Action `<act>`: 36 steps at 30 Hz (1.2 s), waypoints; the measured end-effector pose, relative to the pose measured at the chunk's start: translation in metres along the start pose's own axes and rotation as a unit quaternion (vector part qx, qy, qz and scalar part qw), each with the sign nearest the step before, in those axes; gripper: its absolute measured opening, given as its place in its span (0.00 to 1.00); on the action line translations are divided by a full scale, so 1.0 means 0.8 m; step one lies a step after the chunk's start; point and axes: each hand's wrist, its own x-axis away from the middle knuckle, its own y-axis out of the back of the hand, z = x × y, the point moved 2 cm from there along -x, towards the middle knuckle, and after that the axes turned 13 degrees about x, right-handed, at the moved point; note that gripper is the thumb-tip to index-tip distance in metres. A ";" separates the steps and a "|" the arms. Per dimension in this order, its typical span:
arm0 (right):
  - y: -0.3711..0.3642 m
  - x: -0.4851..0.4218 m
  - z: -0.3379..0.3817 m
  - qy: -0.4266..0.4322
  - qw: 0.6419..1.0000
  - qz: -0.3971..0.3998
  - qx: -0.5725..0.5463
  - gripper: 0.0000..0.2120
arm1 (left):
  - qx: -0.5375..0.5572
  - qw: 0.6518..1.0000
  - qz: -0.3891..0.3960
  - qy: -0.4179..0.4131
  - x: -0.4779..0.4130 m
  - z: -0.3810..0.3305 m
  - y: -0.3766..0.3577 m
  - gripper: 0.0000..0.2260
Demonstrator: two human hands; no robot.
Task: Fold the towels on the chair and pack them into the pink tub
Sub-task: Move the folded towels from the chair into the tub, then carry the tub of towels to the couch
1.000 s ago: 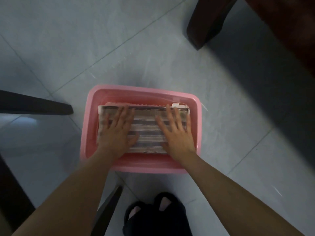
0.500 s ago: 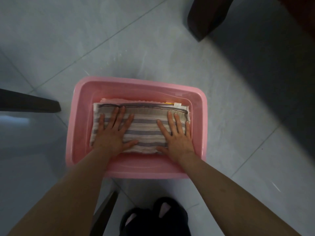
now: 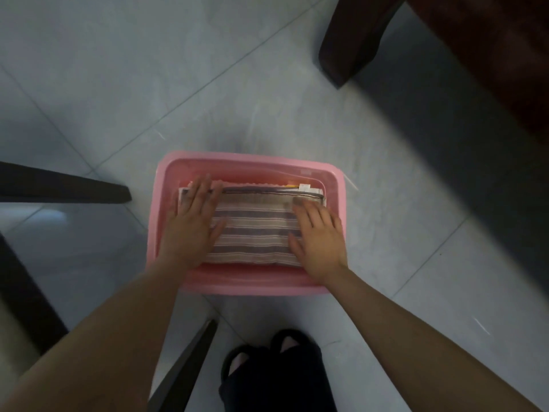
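A pink tub [image 3: 249, 162] stands on the tiled floor in front of me. Inside it lies a folded towel with grey and beige stripes [image 3: 255, 230], on top of other folded cloth whose edges peek out along the far side. My left hand [image 3: 191, 226] presses flat on the towel's left end, fingers straight and reaching its far edge. Flat on the towel's right end, by the tub's right wall, rests my right hand [image 3: 319, 239], its fingers spread.
Dark wooden chair legs lie at the left [image 3: 62, 185], at the lower middle [image 3: 184, 364] and at the top right [image 3: 350, 43]. A foot in a dark slipper [image 3: 282, 355] stands just behind the tub. Pale floor tiles surround the tub.
Both hands have slid outward along the striped towel toward its ends, the left also toward its far edge. The towel stays in the tub.
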 end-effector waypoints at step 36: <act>0.258 0.133 -0.154 -0.408 0.783 0.137 -0.449 0.09 | 0.278 0.933 -0.018 0.229 0.077 -0.116 0.287 0.14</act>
